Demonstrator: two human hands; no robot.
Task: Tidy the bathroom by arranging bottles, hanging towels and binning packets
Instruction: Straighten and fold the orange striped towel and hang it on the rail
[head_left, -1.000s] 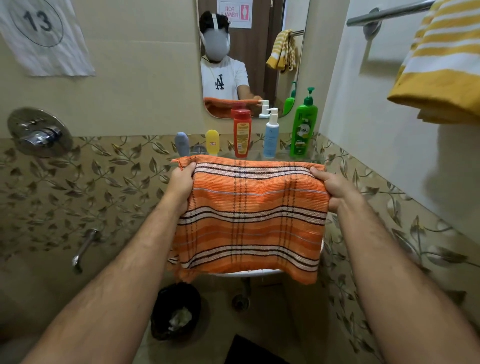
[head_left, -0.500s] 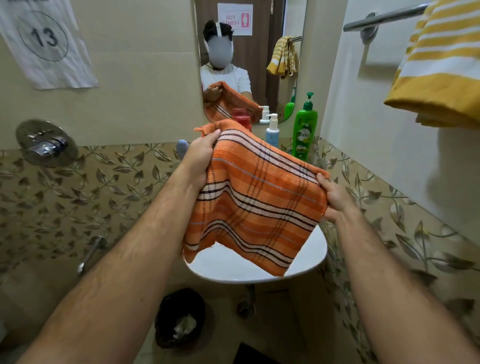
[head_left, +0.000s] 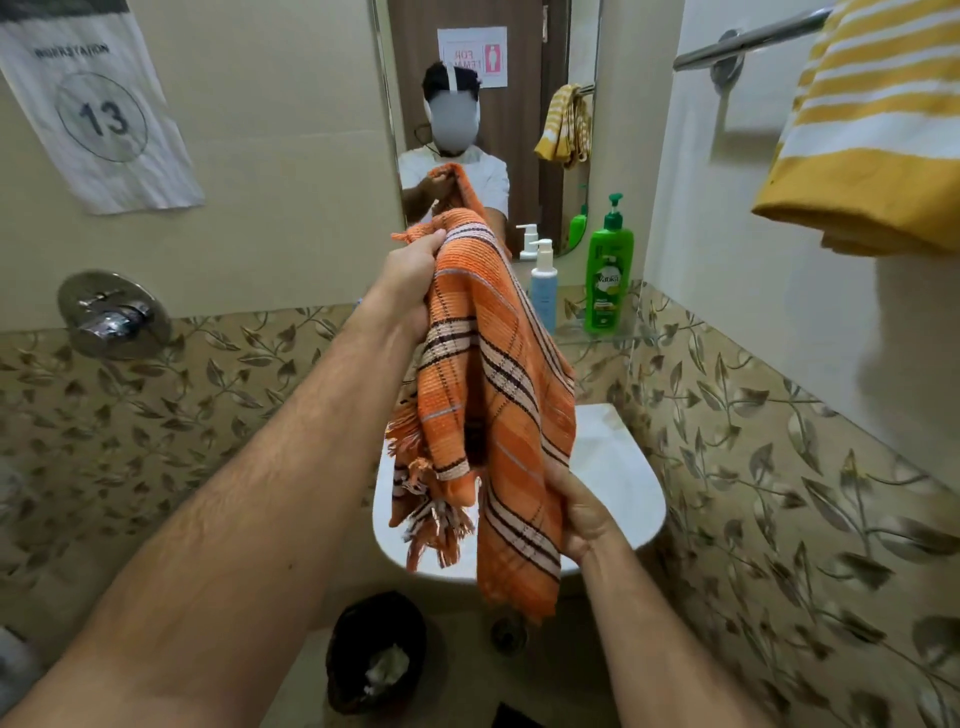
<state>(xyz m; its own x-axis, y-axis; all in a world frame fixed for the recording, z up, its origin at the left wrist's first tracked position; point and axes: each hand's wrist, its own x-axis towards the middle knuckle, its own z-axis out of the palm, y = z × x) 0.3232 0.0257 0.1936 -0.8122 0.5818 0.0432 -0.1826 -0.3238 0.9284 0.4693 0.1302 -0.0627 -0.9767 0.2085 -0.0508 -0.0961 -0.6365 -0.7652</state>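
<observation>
Fingers (head_left: 434, 240) of the left hand (head_left: 410, 280) curl round the top corner of the orange striped towel (head_left: 493, 395); the right hand (head_left: 584, 512) pinches its lower edge, so the cloth hangs bunched above the white sink (head_left: 631, 467). On the glass shelf (head_left: 613, 338) stand a green pump bottle (head_left: 608, 275) labelled "Vatika" and, just beside it, a blue pump bottle (head_left: 543, 291). A yellow striped towel (head_left: 872, 130) drapes over the rail (head_left: 748, 39), upper right. Wall paper (head_left: 98, 114) reads "13". A black bin (head_left: 376, 654) sits on the floor below, holding crumpled white waste.
</observation>
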